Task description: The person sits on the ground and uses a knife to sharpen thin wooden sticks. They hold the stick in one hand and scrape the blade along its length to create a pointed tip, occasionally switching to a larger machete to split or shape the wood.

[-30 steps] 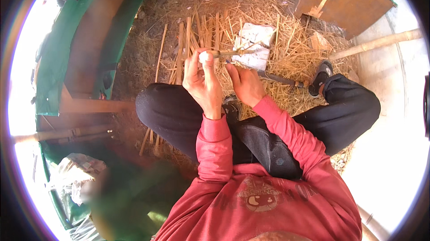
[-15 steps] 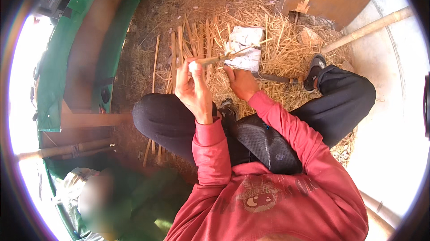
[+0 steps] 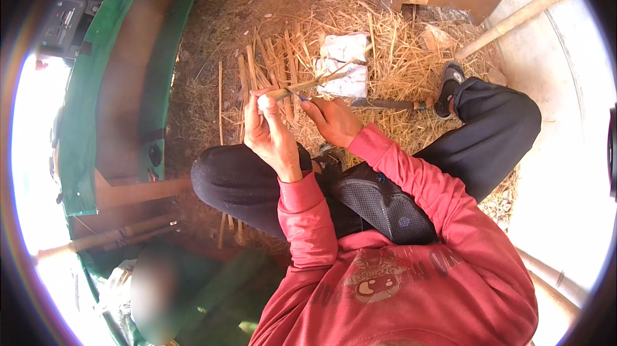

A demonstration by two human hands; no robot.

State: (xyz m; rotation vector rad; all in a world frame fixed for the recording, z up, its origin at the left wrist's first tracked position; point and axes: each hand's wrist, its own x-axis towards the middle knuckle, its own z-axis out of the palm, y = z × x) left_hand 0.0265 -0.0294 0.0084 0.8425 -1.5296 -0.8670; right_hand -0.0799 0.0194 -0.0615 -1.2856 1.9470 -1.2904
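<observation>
so the stick (image 3: pixel 310 84) was up in the air over the straw (image 3: pixel 402 79), just far of the knees, pointing right and away with a forked far end. the left hand (image 3: pixel 273 143) had its near end pinched between thumb and fingers; there was a white patch (image 3: pixel 263 103) at the thumb tip, too blown out to tell what it was. the right hand (image 3: pixel 337 121) was curled close by, a blue bit (image 3: pixel 303 97) by its thumb, but whether it was gripping that, couldn't tell.

imo the stick looked light and fairly stiff, dry so not really slippery, with the thin forked tips the bit likeliest to snap. best hold was probably the thicker near end, right where the left hand had it. a white slab (image 3: pixel 345 47) and a long dark blade (image 3: pixel 385 103) lay beyond on the straw.
</observation>
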